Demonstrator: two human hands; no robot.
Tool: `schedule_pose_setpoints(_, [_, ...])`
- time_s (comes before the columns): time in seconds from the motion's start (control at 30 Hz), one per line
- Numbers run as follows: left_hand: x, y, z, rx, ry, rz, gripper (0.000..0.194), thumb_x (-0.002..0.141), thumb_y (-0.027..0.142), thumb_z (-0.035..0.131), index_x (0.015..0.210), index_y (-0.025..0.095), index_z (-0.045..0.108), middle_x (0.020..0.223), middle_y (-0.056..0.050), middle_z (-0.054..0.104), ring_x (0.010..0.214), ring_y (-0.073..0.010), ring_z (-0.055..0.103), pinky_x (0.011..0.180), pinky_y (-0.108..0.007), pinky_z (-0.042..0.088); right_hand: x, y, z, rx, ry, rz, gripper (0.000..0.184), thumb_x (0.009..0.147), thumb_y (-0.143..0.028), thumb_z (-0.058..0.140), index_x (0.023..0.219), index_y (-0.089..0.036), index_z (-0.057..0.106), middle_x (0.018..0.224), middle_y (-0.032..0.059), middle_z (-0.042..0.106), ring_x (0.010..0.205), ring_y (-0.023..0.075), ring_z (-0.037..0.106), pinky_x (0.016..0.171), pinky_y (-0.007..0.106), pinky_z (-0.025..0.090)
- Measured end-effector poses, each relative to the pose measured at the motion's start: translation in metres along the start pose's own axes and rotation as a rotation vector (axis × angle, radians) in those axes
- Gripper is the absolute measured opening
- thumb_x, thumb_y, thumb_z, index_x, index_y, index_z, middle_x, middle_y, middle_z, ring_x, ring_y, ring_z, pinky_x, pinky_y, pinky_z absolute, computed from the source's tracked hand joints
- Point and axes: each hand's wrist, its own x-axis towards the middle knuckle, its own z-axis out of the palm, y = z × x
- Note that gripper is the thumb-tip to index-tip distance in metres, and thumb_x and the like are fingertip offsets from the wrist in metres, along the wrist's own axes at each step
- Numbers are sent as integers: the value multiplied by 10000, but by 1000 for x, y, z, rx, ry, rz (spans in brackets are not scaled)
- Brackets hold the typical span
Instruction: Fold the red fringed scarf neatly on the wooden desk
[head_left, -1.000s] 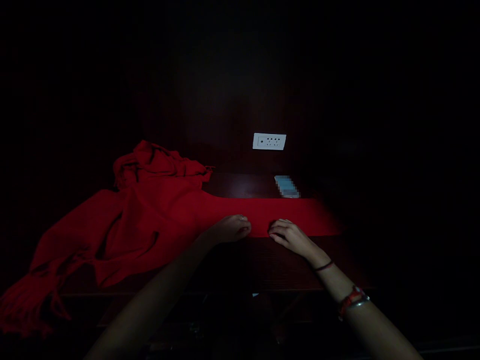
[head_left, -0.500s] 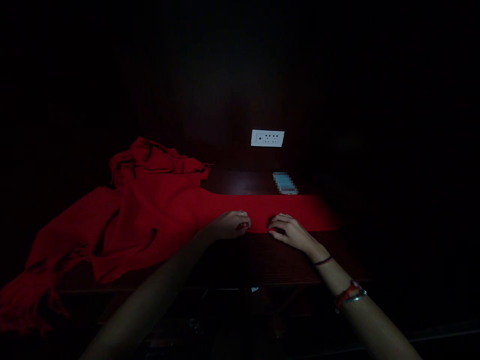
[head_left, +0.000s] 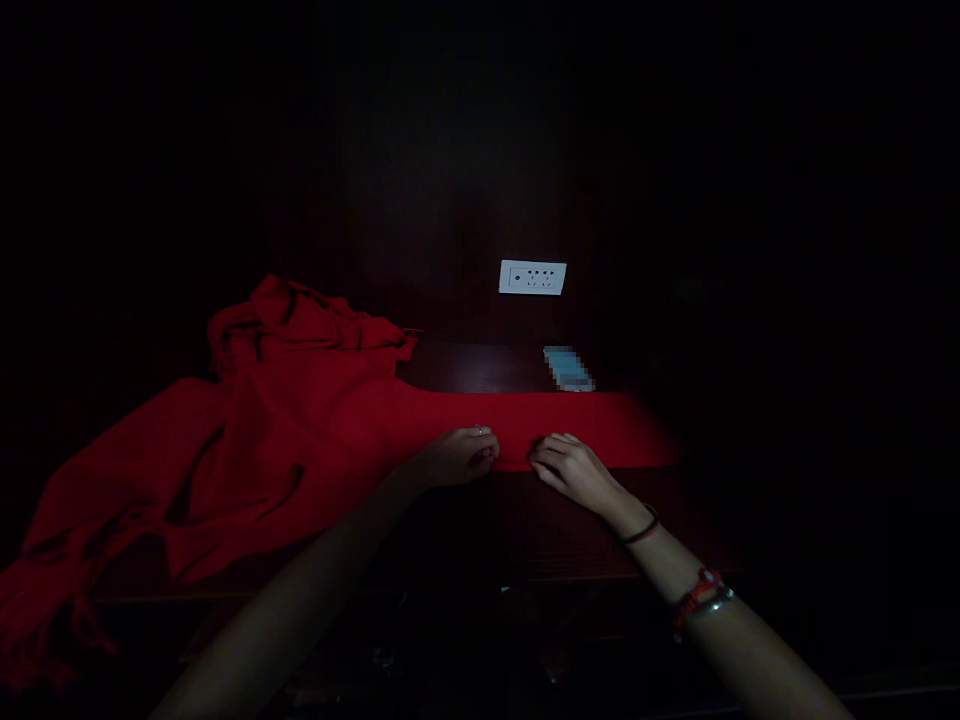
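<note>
A red scarf (head_left: 330,410) with a fringe stretches across the dark table. Its left part is loose and rumpled, while its right part forms a flat, straight band. My left hand (head_left: 461,457), with a ring on one finger, is closed at the band's near edge, fingers curled round the cloth. Just to its right, my right hand (head_left: 574,470) is also closed on that near edge with bent fingers. A short stretch of scarf shows between the hands. The exact grip of the fingertips is partly hidden.
A phone (head_left: 568,368), blurred by pixelation, lies beyond the band. A white wall socket (head_left: 532,278) is on the dark wall behind. The scarf's fringe (head_left: 45,620) hangs over the table's front edge at the left. Deep shadow covers the right side.
The hands stay almost in place at the near edge; the right hand's fingers have drawn slightly closer together. The view has shifted a little, and the loose scarf appears slightly further left.
</note>
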Motion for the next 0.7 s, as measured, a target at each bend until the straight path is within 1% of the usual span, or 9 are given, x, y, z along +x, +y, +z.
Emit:
schedule_pose_setpoints(0.13, [0, 2, 0, 14, -13, 2, 108, 773, 164, 381, 753, 182, 486, 753, 9, 504, 688, -106, 456, 662, -209, 357, -2, 1, -3, 66, 11, -1, 237, 858, -253, 373, 845, -170, 595, 817, 53, 586, 781, 140, 511, 740, 274, 372])
schedule_pose_setpoints(0.27, [0, 8, -5, 21, -9, -9, 119, 773, 155, 375, 765, 177, 492, 769, 1, 513, 714, -114, 464, 673, -215, 357, -5, 1, -7, 64, 0, -8, 242, 861, -256, 366, 848, -173, 594, 819, 53, 581, 784, 141, 510, 752, 285, 374])
schedule_pose_setpoints(0.37, [0, 10, -6, 53, -68, 10, 96, 754, 153, 408, 752, 177, 500, 760, 1, 517, 719, -121, 467, 673, -227, 353, -6, 0, -7, 65, -45, -29, 244, 860, -254, 368, 834, -182, 599, 805, 49, 577, 782, 144, 508, 745, 292, 382])
schedule_pose_setpoints(0.47, [0, 11, -6, 71, -128, 26, 43, 739, 199, 466, 746, 179, 503, 740, 5, 512, 703, -127, 464, 646, -236, 351, -7, -1, -6, 103, -59, -32, 256, 859, -257, 363, 830, -186, 607, 804, 53, 573, 791, 147, 512, 753, 296, 394])
schedule_pose_setpoints(0.53, [1, 13, -7, 68, -123, 21, 81, 764, 243, 462, 749, 177, 507, 753, 0, 514, 707, -128, 467, 645, -238, 355, -8, -2, -6, 148, -58, -14, 260, 856, -264, 366, 830, -187, 613, 804, 54, 572, 787, 146, 518, 755, 294, 404])
schedule_pose_setpoints(0.6, [4, 14, -8, 74, -111, 26, 143, 807, 248, 412, 743, 174, 516, 790, -11, 526, 738, -129, 478, 682, -245, 364, -7, -2, -8, 201, -51, 13, 267, 854, -272, 367, 822, -189, 618, 803, 52, 578, 782, 143, 527, 747, 286, 416])
schedule_pose_setpoints(0.67, [10, 12, -6, 99, -73, 25, 197, 841, 230, 356, 780, 174, 535, 880, -29, 542, 816, -139, 491, 755, -265, 366, -3, 1, -12, 249, -1, 74, 281, 859, -289, 355, 848, -192, 618, 835, 56, 592, 807, 145, 537, 753, 282, 428])
schedule_pose_setpoints(0.7, [13, 10, -4, 121, -36, 5, 211, 850, 231, 340, 831, 175, 543, 957, -43, 542, 883, -152, 488, 800, -284, 359, -1, 2, -14, 260, 38, 124, 287, 861, -303, 349, 887, -195, 613, 870, 59, 598, 834, 149, 539, 770, 288, 430])
